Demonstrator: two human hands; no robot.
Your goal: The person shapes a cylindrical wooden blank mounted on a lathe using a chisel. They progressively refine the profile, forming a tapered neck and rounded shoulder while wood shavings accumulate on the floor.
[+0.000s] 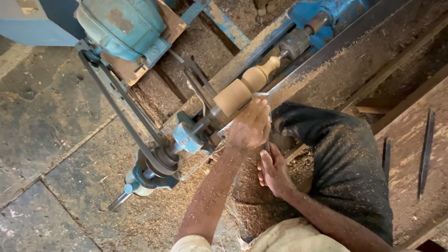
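Observation:
A pale wooden spindle with turned beads is mounted in a blue lathe, between the headstock and the tailstock. My left hand, dusted with shavings, is closed over a metal chisel whose tip meets the thick end of the spindle. My right hand sits just behind it and grips the lower part of the same tool. My knee in dark trousers is raised beside the lathe bed.
A teal motor at the top left drives a black belt down to a pulley. Sawdust covers the stone floor and the lathe bed. Two long metal chisels lie on a wooden board at the right.

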